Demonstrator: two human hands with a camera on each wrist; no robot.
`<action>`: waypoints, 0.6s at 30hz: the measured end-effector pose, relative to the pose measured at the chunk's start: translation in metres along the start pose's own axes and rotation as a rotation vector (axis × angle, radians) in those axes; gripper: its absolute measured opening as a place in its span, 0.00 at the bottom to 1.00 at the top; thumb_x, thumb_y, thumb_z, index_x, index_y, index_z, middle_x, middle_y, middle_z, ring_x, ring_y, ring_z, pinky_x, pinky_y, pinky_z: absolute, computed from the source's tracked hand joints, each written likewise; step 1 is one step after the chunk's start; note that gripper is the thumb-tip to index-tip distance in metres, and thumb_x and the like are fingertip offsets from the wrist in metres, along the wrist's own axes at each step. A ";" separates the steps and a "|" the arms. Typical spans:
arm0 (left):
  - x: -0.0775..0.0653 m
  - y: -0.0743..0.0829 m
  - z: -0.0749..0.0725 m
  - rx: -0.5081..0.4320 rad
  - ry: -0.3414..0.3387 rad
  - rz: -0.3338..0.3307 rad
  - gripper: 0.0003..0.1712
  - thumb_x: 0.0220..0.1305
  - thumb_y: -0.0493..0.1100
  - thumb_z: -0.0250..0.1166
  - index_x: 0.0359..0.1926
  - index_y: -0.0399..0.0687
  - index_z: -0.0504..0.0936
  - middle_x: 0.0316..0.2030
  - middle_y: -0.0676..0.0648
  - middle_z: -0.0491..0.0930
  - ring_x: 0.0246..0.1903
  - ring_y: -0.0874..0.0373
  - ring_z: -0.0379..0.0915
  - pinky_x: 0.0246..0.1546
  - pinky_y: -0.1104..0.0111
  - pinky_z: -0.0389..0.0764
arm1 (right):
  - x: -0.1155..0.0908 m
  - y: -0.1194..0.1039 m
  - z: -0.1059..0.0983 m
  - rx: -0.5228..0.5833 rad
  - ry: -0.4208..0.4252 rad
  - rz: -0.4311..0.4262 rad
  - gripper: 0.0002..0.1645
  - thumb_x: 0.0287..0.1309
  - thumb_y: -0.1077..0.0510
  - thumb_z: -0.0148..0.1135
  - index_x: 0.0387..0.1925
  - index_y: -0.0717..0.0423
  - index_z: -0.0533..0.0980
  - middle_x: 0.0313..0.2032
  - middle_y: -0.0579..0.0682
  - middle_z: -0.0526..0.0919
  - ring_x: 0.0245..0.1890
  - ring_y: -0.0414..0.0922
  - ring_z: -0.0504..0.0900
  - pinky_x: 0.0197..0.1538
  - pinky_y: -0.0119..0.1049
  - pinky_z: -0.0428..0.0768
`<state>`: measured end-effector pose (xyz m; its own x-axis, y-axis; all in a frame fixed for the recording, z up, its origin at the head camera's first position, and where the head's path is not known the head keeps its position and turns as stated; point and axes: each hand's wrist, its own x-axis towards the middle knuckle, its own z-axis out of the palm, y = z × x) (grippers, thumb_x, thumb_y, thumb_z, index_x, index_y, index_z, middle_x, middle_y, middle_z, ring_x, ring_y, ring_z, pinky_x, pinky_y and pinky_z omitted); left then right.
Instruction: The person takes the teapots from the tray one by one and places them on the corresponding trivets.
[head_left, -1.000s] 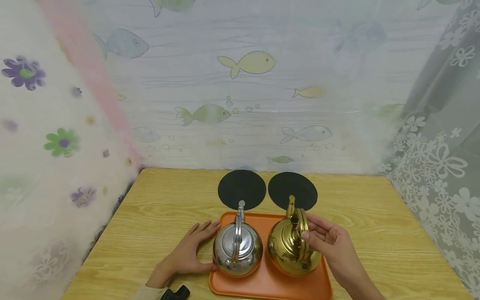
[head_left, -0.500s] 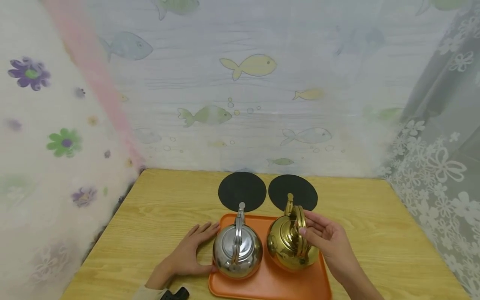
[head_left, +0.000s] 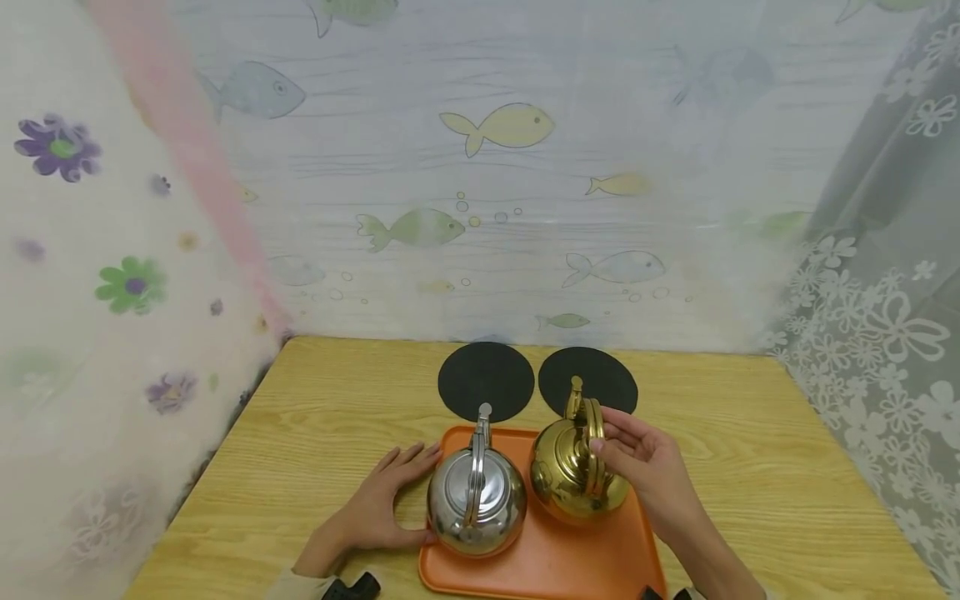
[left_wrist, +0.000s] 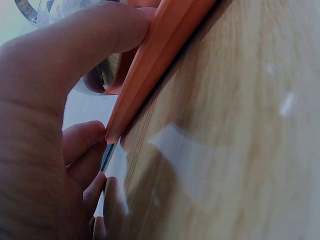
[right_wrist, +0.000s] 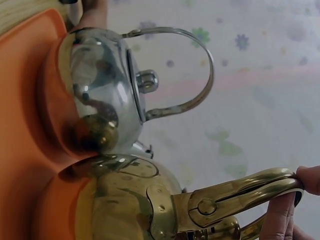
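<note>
A gold kettle (head_left: 577,475) is over the right part of an orange tray (head_left: 540,567), its spout pointing away toward a black round mat. My right hand (head_left: 652,467) grips its upright handle, fingers and thumb wrapped around the arch, as the right wrist view also shows. Beside it on the left, a silver kettle (head_left: 477,500) stands on the tray with its handle up. My left hand (head_left: 382,504) rests at the tray's left side, fingers spread. In the left wrist view the thumb (left_wrist: 105,30) presses the tray rim (left_wrist: 150,65) and fingertips touch its far corner.
Two black round mats, the left mat (head_left: 486,381) and the right mat (head_left: 600,379), lie side by side behind the tray on the wooden table (head_left: 330,417). A fish-patterned curtain (head_left: 495,208) hangs along the table's back edge; more patterned curtains flank both sides.
My right hand has moved the gold kettle away from me and slightly left, toward the right mat. The left hand, tray and silver kettle stay in place.
</note>
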<state>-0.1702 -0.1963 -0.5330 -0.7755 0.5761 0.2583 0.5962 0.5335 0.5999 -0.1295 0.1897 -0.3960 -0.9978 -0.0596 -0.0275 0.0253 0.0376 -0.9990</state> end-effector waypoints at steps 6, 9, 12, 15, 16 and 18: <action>-0.001 0.000 0.001 -0.007 -0.001 -0.003 0.58 0.48 0.70 0.75 0.76 0.54 0.67 0.74 0.50 0.67 0.74 0.38 0.59 0.69 0.35 0.52 | 0.005 0.003 0.000 0.006 0.001 0.018 0.34 0.68 0.64 0.63 0.71 0.69 0.64 0.47 0.47 0.80 0.45 0.35 0.83 0.44 0.28 0.84; -0.001 0.000 0.001 -0.005 -0.002 -0.001 0.58 0.48 0.71 0.75 0.76 0.54 0.67 0.74 0.50 0.67 0.74 0.38 0.59 0.70 0.36 0.52 | 0.007 0.004 0.000 0.014 -0.003 0.007 0.33 0.68 0.65 0.62 0.71 0.70 0.65 0.46 0.47 0.81 0.44 0.36 0.84 0.43 0.28 0.83; -0.001 -0.001 0.002 0.000 0.001 0.004 0.58 0.49 0.71 0.75 0.77 0.55 0.66 0.74 0.50 0.66 0.74 0.38 0.58 0.71 0.39 0.52 | 0.009 0.007 -0.001 0.016 -0.012 -0.016 0.33 0.68 0.65 0.62 0.70 0.71 0.65 0.45 0.48 0.82 0.43 0.37 0.84 0.41 0.28 0.83; -0.001 -0.001 0.002 -0.005 0.005 0.008 0.58 0.49 0.71 0.74 0.77 0.55 0.66 0.75 0.50 0.66 0.74 0.38 0.58 0.73 0.44 0.50 | 0.012 0.009 -0.002 0.018 -0.017 -0.034 0.32 0.68 0.65 0.62 0.70 0.72 0.65 0.45 0.48 0.83 0.43 0.37 0.85 0.41 0.27 0.83; -0.001 -0.001 0.002 -0.007 0.006 0.011 0.57 0.49 0.71 0.74 0.77 0.54 0.66 0.75 0.50 0.66 0.74 0.38 0.58 0.73 0.46 0.49 | 0.012 0.009 -0.002 0.020 -0.016 -0.037 0.32 0.68 0.65 0.62 0.70 0.72 0.65 0.45 0.47 0.83 0.43 0.36 0.84 0.41 0.27 0.83; -0.001 -0.002 0.002 -0.021 0.005 0.008 0.57 0.49 0.71 0.74 0.77 0.54 0.66 0.75 0.50 0.66 0.75 0.38 0.57 0.74 0.50 0.47 | 0.014 0.010 -0.002 0.025 -0.013 -0.040 0.32 0.68 0.65 0.62 0.69 0.72 0.66 0.45 0.47 0.83 0.42 0.36 0.84 0.41 0.27 0.83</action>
<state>-0.1700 -0.1965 -0.5356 -0.7716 0.5773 0.2671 0.5981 0.5156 0.6135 -0.1435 0.1912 -0.4068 -0.9972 -0.0733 0.0122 -0.0129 0.0096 -0.9999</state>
